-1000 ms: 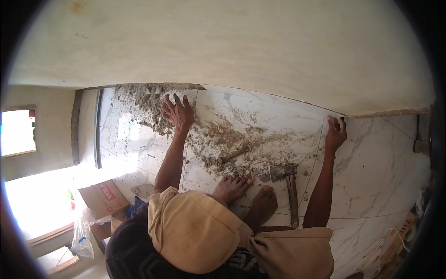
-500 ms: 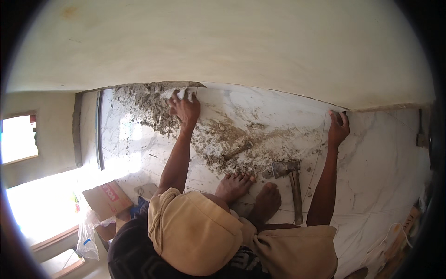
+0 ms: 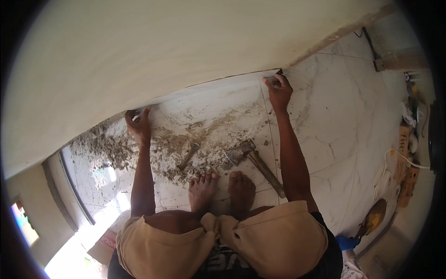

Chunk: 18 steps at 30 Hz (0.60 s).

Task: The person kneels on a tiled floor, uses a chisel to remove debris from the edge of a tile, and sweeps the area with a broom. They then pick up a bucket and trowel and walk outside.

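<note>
A long white tile strip (image 3: 209, 87) stands along the foot of the wall. My left hand (image 3: 138, 126) is at its left end, thumb and fingers curled around the edge. At the far right end my right hand (image 3: 280, 93) pinches the strip beside a small dark gap. On the floor between my arms lie a hammer (image 3: 239, 152) with a wooden handle and a short, dusty tool (image 3: 188, 156) whose kind I cannot make out. Grey mortar rubble (image 3: 109, 144) is scattered from below the wall toward my bare feet (image 3: 203, 191).
Marbled white floor tiles (image 3: 325, 135) extend to the right. Cardboard pieces (image 3: 403, 153) and a white cord (image 3: 409, 162) lie along the right side. A cardboard box (image 3: 103, 249) stands at the lower left, near bright light. The plain wall (image 3: 186, 42) rises ahead.
My view has turned, so the wall now slants up to the right. My left hand has gone from spread fingers over the rubble to curling around the strip's end. My right hand stays at its end.
</note>
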Tool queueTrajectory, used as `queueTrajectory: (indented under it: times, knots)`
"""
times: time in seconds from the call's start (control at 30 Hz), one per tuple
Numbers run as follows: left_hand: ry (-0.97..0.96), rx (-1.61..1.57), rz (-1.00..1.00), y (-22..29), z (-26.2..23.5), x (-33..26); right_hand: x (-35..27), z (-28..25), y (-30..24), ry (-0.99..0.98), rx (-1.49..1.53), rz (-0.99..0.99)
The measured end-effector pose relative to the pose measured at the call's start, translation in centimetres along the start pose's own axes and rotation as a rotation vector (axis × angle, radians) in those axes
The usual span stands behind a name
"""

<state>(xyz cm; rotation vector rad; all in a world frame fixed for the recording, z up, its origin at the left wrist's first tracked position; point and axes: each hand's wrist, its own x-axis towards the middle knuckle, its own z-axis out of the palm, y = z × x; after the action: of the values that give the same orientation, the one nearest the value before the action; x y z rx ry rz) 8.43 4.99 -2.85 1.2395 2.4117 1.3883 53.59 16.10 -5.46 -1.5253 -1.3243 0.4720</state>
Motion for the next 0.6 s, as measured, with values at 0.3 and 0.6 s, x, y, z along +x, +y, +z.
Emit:
queueTrajectory:
  times: [0.3, 0.6]
  knots:
    - [0.056, 0.059, -0.003, -1.3, 1.0, 0.0, 0.2, -0.1, 0.6, -0.031, 0.044, -0.041]
    - [0.032, 0.118, 0.041, -1.4, 1.0, -0.2, 0.1, 0.3, 1.0, 0.024, 0.116, -0.034]
